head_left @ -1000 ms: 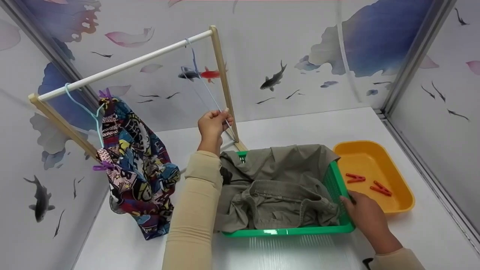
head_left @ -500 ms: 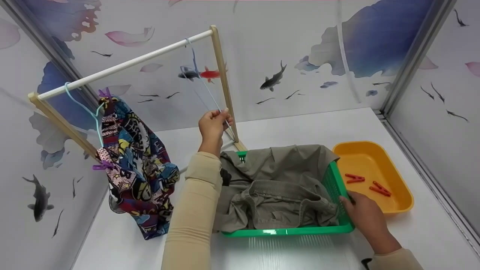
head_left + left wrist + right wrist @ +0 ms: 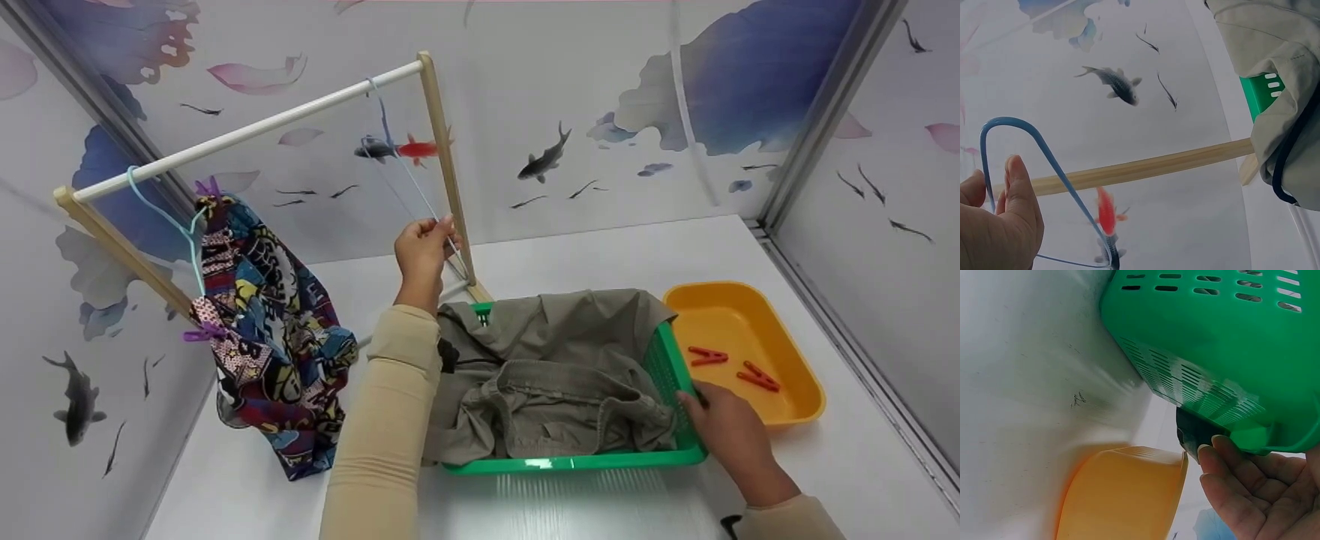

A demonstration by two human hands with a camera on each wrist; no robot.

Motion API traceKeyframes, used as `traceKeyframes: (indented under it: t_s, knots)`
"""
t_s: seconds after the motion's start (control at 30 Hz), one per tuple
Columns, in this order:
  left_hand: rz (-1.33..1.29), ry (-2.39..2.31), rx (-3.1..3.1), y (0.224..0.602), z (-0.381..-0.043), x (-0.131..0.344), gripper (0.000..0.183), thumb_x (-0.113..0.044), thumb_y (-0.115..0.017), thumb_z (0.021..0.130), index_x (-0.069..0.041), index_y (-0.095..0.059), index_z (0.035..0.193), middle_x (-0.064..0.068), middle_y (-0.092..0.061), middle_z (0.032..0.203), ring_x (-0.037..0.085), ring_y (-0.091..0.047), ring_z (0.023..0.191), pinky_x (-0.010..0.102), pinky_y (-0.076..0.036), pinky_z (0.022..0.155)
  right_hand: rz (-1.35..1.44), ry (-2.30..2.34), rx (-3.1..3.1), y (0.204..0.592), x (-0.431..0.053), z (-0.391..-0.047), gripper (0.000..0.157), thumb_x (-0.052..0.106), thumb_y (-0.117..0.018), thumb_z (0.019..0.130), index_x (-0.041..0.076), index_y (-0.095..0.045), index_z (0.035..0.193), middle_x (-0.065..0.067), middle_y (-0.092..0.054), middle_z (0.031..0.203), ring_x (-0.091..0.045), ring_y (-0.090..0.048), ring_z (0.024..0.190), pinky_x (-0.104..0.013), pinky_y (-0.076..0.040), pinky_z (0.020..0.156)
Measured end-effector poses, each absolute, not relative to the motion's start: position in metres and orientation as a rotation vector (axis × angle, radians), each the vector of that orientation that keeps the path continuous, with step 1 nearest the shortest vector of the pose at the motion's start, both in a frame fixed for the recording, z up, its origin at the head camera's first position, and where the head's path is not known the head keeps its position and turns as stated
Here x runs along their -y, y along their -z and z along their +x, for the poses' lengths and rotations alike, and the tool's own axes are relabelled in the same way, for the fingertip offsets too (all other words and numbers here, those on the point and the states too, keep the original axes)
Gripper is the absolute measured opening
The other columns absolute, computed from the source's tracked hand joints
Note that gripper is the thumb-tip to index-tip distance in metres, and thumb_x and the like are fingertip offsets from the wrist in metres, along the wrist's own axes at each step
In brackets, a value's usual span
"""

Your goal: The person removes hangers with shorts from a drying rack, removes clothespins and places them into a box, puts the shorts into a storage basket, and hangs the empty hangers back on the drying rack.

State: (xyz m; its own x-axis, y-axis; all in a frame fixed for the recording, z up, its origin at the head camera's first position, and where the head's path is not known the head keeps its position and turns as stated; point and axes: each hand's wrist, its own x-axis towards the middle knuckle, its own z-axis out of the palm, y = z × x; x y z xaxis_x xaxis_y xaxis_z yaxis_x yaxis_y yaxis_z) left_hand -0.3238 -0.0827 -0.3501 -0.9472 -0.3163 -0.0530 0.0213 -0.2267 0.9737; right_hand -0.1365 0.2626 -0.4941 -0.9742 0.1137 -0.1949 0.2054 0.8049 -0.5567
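In the head view my left hand (image 3: pixel 421 255) pinches the lower end of a blue clothes hanger (image 3: pixel 409 174), whose hook sits over the rack's white bar (image 3: pixel 262 121). The left wrist view shows a looped end of this hanger (image 3: pixel 1053 157) between thumb and fingers. Grey-green trousers (image 3: pixel 555 405) lie bunched in a green basket (image 3: pixel 577 463), part of them draped over its back rim. My right hand (image 3: pixel 731 435) holds the basket's right rim, thumb on top. From the right wrist view, its fingers (image 3: pixel 1235 500) reach beneath the rim; the thumb is hidden.
A yellow tray (image 3: pixel 806 375) with two red clothespins (image 3: pixel 709 355) stands right of the basket. Left on the wooden-legged rack hangs a colourful patterned garment (image 3: pixel 277 337), held to a teal hanger (image 3: pixel 169 214) by purple clothespins (image 3: pixel 206 331). Printed walls enclose the white table (image 3: pixel 600 247).
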Motion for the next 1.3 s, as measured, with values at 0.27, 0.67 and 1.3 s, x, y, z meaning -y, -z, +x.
traceKeyframes:
  t_s: [0.27,0.67,1.3]
  knots:
    - [0.38,2.197,1.895,0.349,-0.32,0.089,0.018,-0.014,-0.068,0.091,0.001,-0.06,0.096,0.012,-0.063,0.085,0.015,-0.063,0.07,0.026,-0.056,0.066,0.242,0.904,-2.828,0.495,-0.262,-0.137,0.063,0.037,-0.053,0.099,-0.014,-0.043,0.135,-0.028,-0.058,0.117,-0.033,-0.055,0.089,-0.056,-0.047,0.092]
    - [0.329,2.059,2.064,0.357,-0.301,0.106,0.029,-0.021,-0.066,0.093,0.001,-0.059,0.11,0.012,-0.062,0.099,0.027,-0.065,0.094,0.031,-0.056,0.076,0.219,0.878,-2.868,0.494,-0.26,-0.138,0.061,0.035,-0.054,0.099,-0.015,-0.044,0.133,-0.027,-0.059,0.11,-0.033,-0.054,0.085,-0.054,-0.049,0.087]
    - [0.455,1.875,2.475,0.415,-0.256,0.167,0.024,-0.011,-0.061,0.094,0.003,-0.059,0.113,0.017,-0.061,0.108,0.027,-0.061,0.096,0.035,-0.054,0.08,0.16,0.784,-2.745,0.475,-0.279,-0.143,0.076,0.055,-0.048,0.095,-0.012,-0.048,0.131,-0.027,-0.059,0.112,-0.032,-0.055,0.088,-0.053,-0.05,0.085]
